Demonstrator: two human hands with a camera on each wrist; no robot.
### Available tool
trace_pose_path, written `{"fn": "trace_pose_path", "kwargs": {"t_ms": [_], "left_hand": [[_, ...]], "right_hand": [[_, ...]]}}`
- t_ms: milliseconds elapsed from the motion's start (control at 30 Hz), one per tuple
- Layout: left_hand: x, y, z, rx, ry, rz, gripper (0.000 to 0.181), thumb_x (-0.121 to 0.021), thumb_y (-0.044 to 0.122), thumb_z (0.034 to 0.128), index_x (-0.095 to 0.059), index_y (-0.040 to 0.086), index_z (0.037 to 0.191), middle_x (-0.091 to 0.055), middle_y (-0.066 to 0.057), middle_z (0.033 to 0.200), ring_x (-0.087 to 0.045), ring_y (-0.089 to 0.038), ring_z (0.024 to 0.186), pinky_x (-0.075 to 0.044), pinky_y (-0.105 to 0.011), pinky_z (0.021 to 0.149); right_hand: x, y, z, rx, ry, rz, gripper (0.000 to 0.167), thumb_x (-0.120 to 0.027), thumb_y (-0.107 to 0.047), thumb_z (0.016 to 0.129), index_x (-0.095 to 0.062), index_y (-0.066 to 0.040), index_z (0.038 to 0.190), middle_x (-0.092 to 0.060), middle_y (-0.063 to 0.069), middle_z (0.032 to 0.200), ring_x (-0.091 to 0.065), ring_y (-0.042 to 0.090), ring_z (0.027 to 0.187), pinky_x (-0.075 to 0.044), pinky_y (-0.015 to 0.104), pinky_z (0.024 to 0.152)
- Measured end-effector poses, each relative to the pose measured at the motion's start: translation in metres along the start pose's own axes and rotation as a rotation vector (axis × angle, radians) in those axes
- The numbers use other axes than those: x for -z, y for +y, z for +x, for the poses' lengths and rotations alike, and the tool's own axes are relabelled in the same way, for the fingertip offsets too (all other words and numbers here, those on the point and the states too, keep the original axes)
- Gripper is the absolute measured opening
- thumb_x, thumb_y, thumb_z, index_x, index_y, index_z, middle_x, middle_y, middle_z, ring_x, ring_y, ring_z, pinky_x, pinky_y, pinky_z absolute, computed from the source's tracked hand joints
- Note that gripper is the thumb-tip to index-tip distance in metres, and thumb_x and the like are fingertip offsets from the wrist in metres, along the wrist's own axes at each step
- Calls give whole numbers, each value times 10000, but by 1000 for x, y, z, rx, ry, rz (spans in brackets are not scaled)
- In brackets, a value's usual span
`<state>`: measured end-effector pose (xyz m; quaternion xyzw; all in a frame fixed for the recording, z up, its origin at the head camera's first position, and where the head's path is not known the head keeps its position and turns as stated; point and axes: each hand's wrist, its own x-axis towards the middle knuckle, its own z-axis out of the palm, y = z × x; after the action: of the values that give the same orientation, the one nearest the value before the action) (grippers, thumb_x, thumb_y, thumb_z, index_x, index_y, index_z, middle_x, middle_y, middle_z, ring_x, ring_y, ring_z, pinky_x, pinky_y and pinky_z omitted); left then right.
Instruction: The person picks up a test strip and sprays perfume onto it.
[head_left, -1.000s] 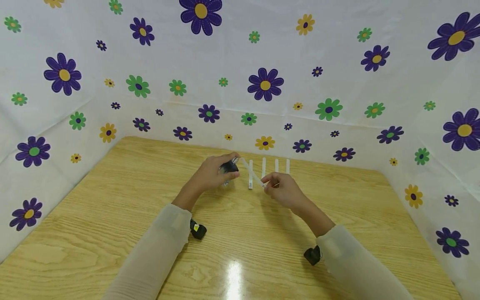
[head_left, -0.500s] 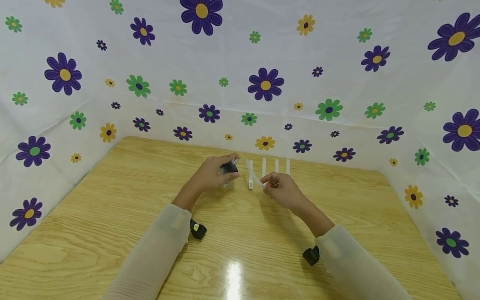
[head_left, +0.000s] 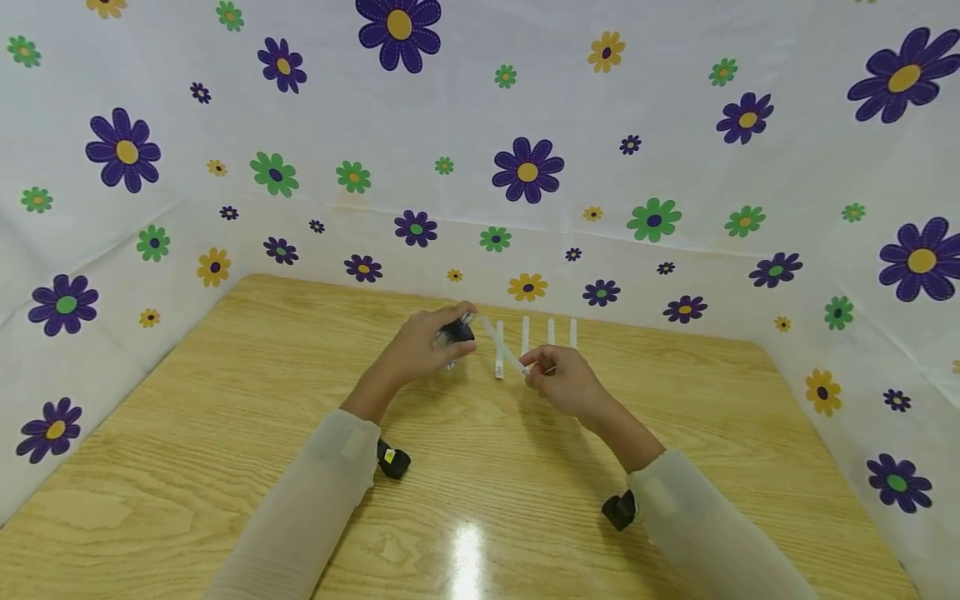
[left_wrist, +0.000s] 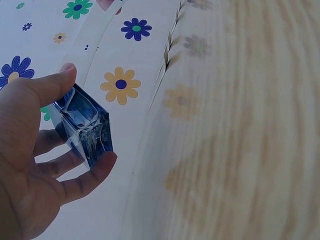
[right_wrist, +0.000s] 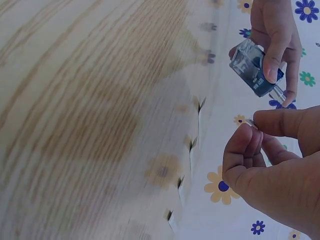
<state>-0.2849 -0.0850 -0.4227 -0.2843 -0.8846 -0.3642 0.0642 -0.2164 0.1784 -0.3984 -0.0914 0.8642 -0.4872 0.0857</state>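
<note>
My left hand [head_left: 416, 346] holds a small dark-blue and clear glass perfume bottle [head_left: 456, 333], tilted above the table. Its index finger lies at the silver sprayer [right_wrist: 277, 93], while the thumb and other fingers grip the glass sides. My right hand [head_left: 566, 383] pinches the near end of a thin white paper strip [head_left: 513, 357] between thumb and fingertips. The strip's far end slants up and left, close to the sprayer but apart from it. In the right wrist view only a bit of the strip shows at the fingertips.
Several similar white strips [head_left: 526, 333] form a row at the back of the wooden table [head_left: 465, 442]. The nearest one [head_left: 499, 367] has a small printed mark at its front end. A flower-printed white cloth [head_left: 450, 117] encloses the back and sides.
The strip's free end swung right and bent half a second ago, and now it is straighter, back near the sprayer. Both hands have stayed almost in place.
</note>
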Motion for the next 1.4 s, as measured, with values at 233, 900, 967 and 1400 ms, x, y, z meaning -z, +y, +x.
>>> {"fn": "trace_pose_path", "kwargs": {"t_ms": [233,900,967,1400], "left_hand": [[5,1,1,18,39,-41,579,-734,400,956,-529,325,1492,-528,-92,1518,-505,-362,1378,-414,-539,1119],[23,-17,1,69,-21,-87,560,-778,365,929,-570,370,1448,-612,-82,1424,-592,-334,1262,-488,-542,1031],[23,-21,1,79,-33,-101,571,-796,332,918,-578,372,1444,-618,-69,1414,-612,-345,1226,-523,-531,982],[23,-34,1,95,-88,-339,583,-896,274,816,-661,278,1349,-617,-76,1392,-618,-334,1244,-570,-418,942]], "right_hand": [[1,-5,7,-6,7,29,239,-597,-26,1015,-642,22,1245,-615,115,972,-608,330,955,-556,476,858],[-24,-17,43,-104,28,217,254,-587,-45,1024,-628,5,1270,-654,219,1155,-642,322,1001,-555,470,937],[-27,-17,46,-116,20,225,258,-588,-46,1022,-623,8,1272,-651,241,1178,-638,286,931,-562,455,921],[-40,-15,61,-168,30,288,253,-601,-2,1007,-602,56,1254,-628,168,1011,-555,182,711,-545,342,740]]}}
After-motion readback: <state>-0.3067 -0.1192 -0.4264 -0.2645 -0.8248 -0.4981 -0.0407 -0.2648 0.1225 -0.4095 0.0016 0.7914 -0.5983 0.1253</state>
